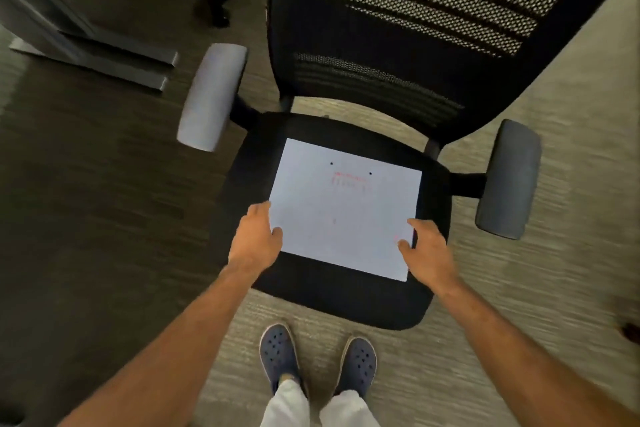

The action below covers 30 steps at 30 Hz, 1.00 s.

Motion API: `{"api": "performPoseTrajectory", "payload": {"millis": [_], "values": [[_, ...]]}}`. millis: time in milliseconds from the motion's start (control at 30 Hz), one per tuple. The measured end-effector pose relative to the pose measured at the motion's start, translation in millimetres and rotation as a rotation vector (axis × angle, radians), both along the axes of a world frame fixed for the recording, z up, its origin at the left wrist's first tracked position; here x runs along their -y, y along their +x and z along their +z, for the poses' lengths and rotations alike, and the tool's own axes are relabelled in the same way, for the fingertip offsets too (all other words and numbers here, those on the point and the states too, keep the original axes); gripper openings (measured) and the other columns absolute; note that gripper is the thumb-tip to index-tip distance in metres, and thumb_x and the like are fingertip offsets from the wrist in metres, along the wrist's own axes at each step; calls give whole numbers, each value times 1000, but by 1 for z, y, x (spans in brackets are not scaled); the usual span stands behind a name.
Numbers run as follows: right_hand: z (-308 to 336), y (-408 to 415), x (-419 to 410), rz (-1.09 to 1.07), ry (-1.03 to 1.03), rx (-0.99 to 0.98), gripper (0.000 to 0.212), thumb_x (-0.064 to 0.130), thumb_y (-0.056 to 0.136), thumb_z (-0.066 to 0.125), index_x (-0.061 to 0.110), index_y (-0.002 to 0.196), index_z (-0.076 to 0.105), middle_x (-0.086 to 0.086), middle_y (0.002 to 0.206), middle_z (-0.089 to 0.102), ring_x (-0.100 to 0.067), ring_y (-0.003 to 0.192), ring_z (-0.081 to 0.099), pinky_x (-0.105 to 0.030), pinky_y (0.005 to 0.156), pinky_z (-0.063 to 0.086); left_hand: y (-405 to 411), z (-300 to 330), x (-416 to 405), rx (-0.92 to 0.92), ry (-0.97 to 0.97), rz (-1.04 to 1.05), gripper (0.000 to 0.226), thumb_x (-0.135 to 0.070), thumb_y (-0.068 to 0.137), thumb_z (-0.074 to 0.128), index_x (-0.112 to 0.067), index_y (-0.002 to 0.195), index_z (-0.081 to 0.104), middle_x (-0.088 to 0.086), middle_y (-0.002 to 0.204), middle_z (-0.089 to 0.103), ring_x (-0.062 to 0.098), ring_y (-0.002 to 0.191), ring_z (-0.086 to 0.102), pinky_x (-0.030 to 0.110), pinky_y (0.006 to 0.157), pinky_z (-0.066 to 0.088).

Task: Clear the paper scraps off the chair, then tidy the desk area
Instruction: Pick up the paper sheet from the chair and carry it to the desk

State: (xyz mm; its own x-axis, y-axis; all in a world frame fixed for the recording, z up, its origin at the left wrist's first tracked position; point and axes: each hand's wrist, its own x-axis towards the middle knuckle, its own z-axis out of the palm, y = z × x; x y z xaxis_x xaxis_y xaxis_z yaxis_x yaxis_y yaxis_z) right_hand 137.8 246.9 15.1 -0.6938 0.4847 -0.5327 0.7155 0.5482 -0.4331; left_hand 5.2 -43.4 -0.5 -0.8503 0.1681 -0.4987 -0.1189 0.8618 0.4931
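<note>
Grey carpet [502, 288] with a fine streaked weave covers the floor, bright on the right and falling into deep shadow on the left. At the upper left stands a dark metal desk leg [45, 7] on a flat foot [114, 62] made of two long bars that run toward the middle of the view. Near the bottom edge are two navy perforated clogs [278, 355], side by side on the carpet, with pale trouser legs [287, 406] above them (only the hems show). A small dark object [631, 331] lies at the right edge, too blurred to identify.
</note>
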Motion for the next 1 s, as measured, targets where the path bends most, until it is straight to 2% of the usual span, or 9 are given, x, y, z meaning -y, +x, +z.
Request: {"api": "performPoseTrajectory", "payload": {"millis": [67, 233, 367, 467, 667, 767, 867, 1000], "values": [[-15, -1, 2, -57, 33, -12, 48, 27, 94, 61, 15, 138, 46, -9, 139, 46, -27, 117, 55, -25, 79, 46, -2, -17, -1, 9, -11, -5, 48, -17, 94, 63, -20, 138, 46, 6, 139, 47, 26, 119, 54, 40, 99, 48], [-39, -9, 10, -113, 57, 56, 44, 22, 93, 60, 12, 134, 47, -15, 135, 45, -34, 116, 53, -41, 95, 48, -5, -36, -5, -37, -56, -22, 54, -18, 95, 62, -16, 144, 39, 7, 140, 42, 27, 119, 49, 39, 98, 48], [-45, -16, 14, -175, 92, 46, 42, 19, 92, 63, 13, 130, 47, -15, 129, 46, -35, 112, 54, -46, 93, 51, -11, -41, -9, -26, -50, 26, 58, -18, 94, 65, -17, 145, 38, 8, 139, 44, 28, 120, 52, 42, 99, 50], [-47, -17, 14, -249, 65, 38, 47, 17, 90, 66, 13, 132, 46, -14, 129, 45, -34, 110, 55, -45, 91, 51, -13, -44, -10, 9, -32, 97, 60, -19, 94, 66, -14, 147, 38, 11, 139, 46, 29, 121, 53, 44, 101, 51], [-50, -16, 15, -372, 113, 121, 51, 17, 87, 65, 9, 132, 43, -18, 132, 40, -42, 117, 41, -50, 88, 46, -4, -46, -12, 33, 30, 155, 48, -15, 95, 65, -15, 138, 45, 7, 127, 48, 24, 105, 58, 41, 93, 55], [-52, -15, 11, -382, 117, 126, 55, 18, 88, 66, 7, 135, 40, -20, 134, 39, -43, 118, 42, -50, 88, 47, 0, -47, -15, 40, 40, 182, 37, -15, 96, 63, -17, 130, 49, 1, 119, 42, 20, 95, 59, 39, 89, 57], [-54, -12, 5, -376, 125, 123, 65, 19, 89, 67, 6, 144, 34, -22, 140, 39, -43, 121, 45, -51, 93, 49, 3, -49, -16, 29, 37, 232, 34, -13, 96, 63, -16, 127, 50, 3, 123, 43, 16, 91, 54, 36, 88, 56], [-54, -6, -1, -410, 67, 107, 63, 18, 89, 68, 6, 143, 38, -23, 135, 49, -43, 118, 52, -54, 94, 51, 7, -49, -15, -10, 45, 253, 34, -10, 95, 63, -16, 125, 50, 4, 123, 48, 14, 94, 53, 34, 88, 54]]}}
